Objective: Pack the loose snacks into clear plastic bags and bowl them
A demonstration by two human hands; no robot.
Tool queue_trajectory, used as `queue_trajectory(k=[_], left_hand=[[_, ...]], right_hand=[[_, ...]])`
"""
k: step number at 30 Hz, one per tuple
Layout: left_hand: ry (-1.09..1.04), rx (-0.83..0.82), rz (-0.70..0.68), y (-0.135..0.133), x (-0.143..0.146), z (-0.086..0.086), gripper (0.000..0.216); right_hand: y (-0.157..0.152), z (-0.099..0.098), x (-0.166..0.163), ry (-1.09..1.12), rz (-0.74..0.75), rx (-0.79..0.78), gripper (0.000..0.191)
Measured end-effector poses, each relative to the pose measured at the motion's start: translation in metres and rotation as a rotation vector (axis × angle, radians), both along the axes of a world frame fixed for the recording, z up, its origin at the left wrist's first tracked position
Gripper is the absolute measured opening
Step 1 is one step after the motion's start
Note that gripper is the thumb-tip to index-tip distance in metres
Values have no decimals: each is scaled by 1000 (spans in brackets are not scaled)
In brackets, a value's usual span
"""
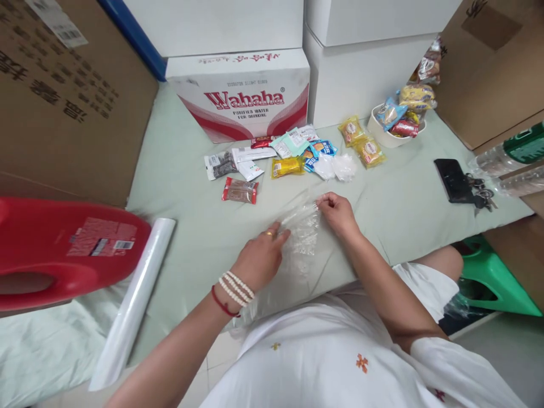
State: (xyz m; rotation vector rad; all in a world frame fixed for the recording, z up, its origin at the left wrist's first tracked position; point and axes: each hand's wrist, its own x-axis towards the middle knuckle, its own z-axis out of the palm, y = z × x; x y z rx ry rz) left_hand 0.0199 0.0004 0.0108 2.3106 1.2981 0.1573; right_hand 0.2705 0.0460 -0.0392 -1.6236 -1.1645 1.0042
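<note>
So I've got some clear plastic (305, 235) lying on the pale green cloth (199, 232) right in front of me, close to the near edge, and it's so see-through I can't tell if it's a bag or a loose sheet. My right hand (339, 214) has its fingertips pinched together on the plastic's upper right edge. My left hand (260, 255) is palm down at its left side, thumb and index a little apart, fingertips touching it. Just beyond is a little heap of wrapped snacks: a red-and-brown packet (239, 191) nearest me, a yellow packet (287, 167) behind it to the right, then some blue packets (322, 148), with a white Wahaha box (250, 99) right behind the lot. Two yellow cakes (369, 152) lie over to the right, near a white tub (389, 135) holding more snacks. Further right there's a black phone (453, 180) with keys (482, 195) next to it. Over on my left, a long white roll (134, 303) lies beside a big red jug (72, 249).
</note>
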Motion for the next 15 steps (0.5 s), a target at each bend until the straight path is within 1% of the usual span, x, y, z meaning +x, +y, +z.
queue_trajectory(k=[3, 6, 8, 9, 10, 11, 12, 13, 15], left_hand=[[-76, -42, 58, 3, -20, -4, 47], [-1, -16, 90, 2, -28, -5, 41], [55, 80, 151, -2, -27, -6, 37], [54, 151, 199, -5, -25, -7, 39], [30, 227, 241, -9, -23, -8, 42], [-14, 292, 248, -12, -22, -10, 44], [-72, 328, 203, -15, -21, -12, 45], [-141, 327, 108, -18, -21, -15, 46], [-284, 229, -136, -22, -22, -19, 45]], right_hand=[[-2, 0, 10, 22, -53, -15, 23], [-1, 2, 16, 30, -75, -27, 22], [2, 5, 19, 26, -89, -38, 21], [3, 6, 21, 17, -95, -38, 21], [4, 7, 22, 6, -103, -34, 21], [6, 8, 23, -6, -110, -25, 21], [7, 9, 25, -17, -114, -14, 20], [8, 10, 26, -27, -117, -3, 20], [10, 10, 27, -41, -122, 10, 20]])
